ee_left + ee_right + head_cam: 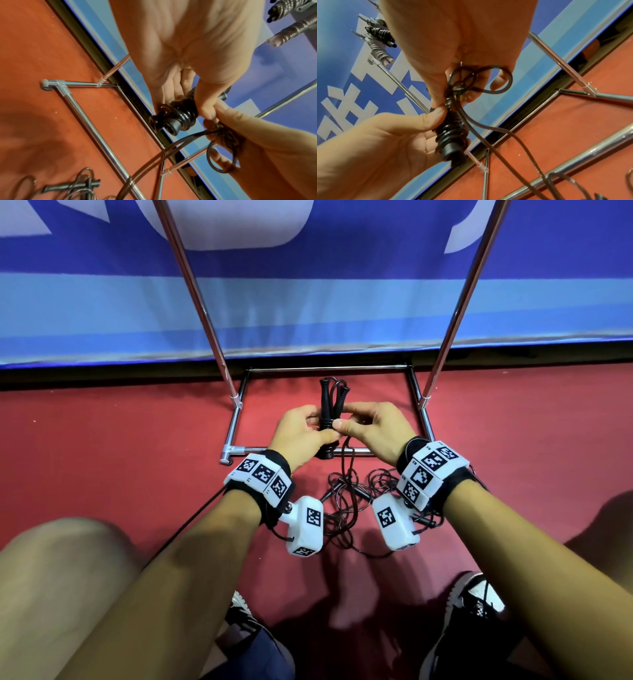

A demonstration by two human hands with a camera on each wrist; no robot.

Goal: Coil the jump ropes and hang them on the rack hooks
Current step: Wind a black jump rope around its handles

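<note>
Black jump rope handles (326,405) in left hand (301,433) — cord (346,453) in right hand (371,428)

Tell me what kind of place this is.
Probably a gym or sports hall: red sport-style floor, a blue banner along the wall, and a metal rack with coiled jump ropes already hung.

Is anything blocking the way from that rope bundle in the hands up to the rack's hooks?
No visible obstacle, but the black jump rope isn't free: its loose cord trails to the floor, and hanging bundles already occupy the visible hooks.
</note>
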